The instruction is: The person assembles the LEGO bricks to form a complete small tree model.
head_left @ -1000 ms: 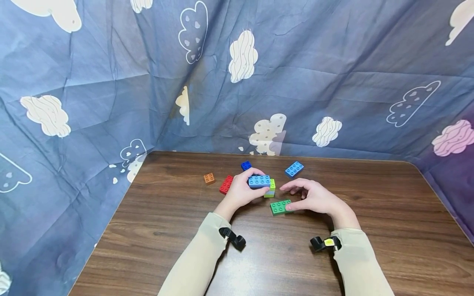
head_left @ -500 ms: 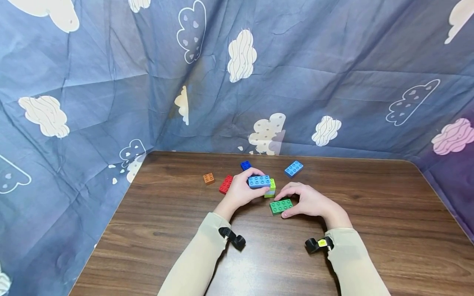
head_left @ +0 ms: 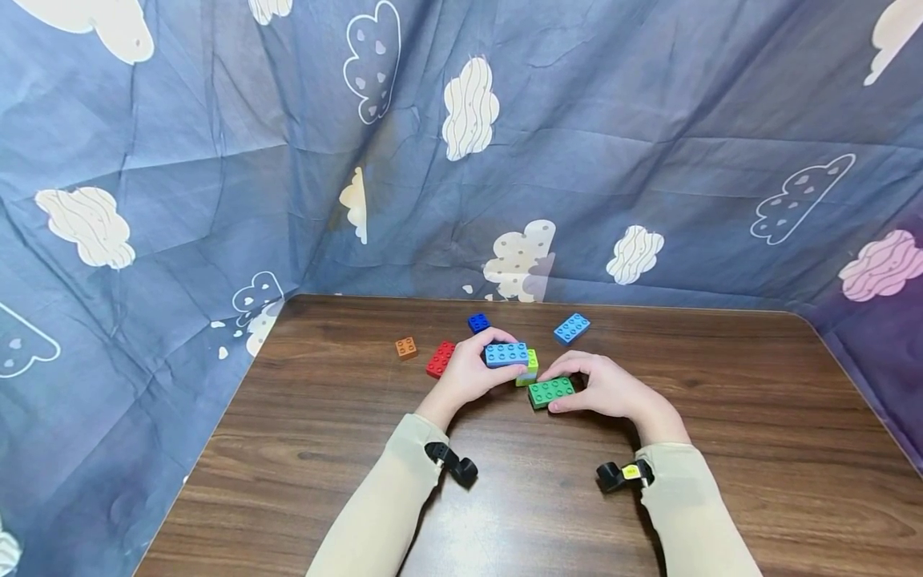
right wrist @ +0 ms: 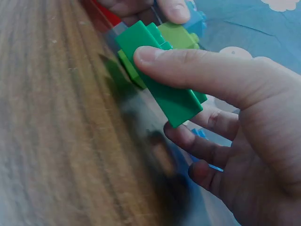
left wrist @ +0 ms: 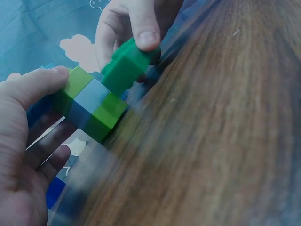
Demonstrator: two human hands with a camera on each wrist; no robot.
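Note:
My left hand (head_left: 465,375) holds a small stack of toy building bricks. A light blue eight-stud brick (head_left: 506,354) tops the stack, jutting over to the left. Below it, the left wrist view shows a lime green brick (left wrist: 77,84), a light blue layer (left wrist: 88,100) and a lower lime green brick (left wrist: 105,117). The left thumb lies against the upper lime brick. My right hand (head_left: 613,389) pinches a green eight-stud brick (head_left: 551,393) by its long sides, studs up. In the right wrist view that brick is raised off the table, close beside the stack.
On the wooden table (head_left: 303,449), a red brick (head_left: 440,359) lies partly behind the left hand. An orange brick (head_left: 406,347) sits farther left. Behind the hands are a dark blue brick (head_left: 478,322) and another light blue brick (head_left: 572,328). A cloud-print cloth (head_left: 404,232) hangs behind the table.
My right hand has come in from the right, closed its fingers on the green brick and lifted it slightly, toward the stack. The left hand and its stack stay nearly still.

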